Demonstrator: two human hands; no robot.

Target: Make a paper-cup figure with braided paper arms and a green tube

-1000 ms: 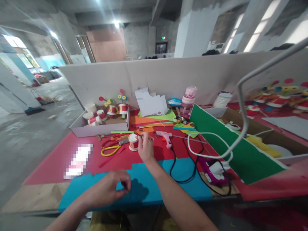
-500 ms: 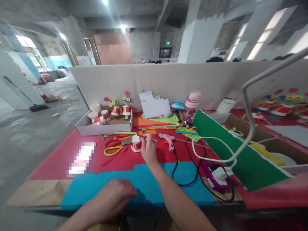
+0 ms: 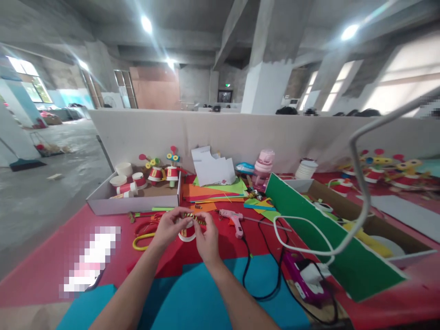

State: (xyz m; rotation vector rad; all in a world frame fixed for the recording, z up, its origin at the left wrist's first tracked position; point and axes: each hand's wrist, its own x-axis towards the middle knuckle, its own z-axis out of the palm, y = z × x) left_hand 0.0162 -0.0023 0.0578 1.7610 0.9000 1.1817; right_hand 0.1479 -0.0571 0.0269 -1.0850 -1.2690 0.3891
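My left hand [image 3: 171,228] and my right hand [image 3: 207,234] meet over the middle of the table. Between their pinched fingertips is a small black-and-yellow coiled strip [image 3: 188,215], held at both ends. Right below the fingers stands a red-and-white paper cup [image 3: 186,238], partly hidden by them. A second small coiled strip [image 3: 198,206] lies just beyond the hands. Left of my left hand, yellow-handled scissors [image 3: 139,242] are partly covered by it. To the right of my right hand lies a pink glue gun [image 3: 234,220] with its black cord trailing toward me.
A white box [image 3: 134,205] with cups and cup figures stands back left. Coloured paper sheets [image 3: 220,189] lie behind the hands. On the right are a green-sided box [image 3: 326,243], a white cable and a purple power strip [image 3: 305,279]. Blue sheets [image 3: 185,298] cover the front edge.
My left hand has come up from the front edge to join my right hand at the coiled strip. Both now hold it above the cup. The camera view has tilted up slightly.
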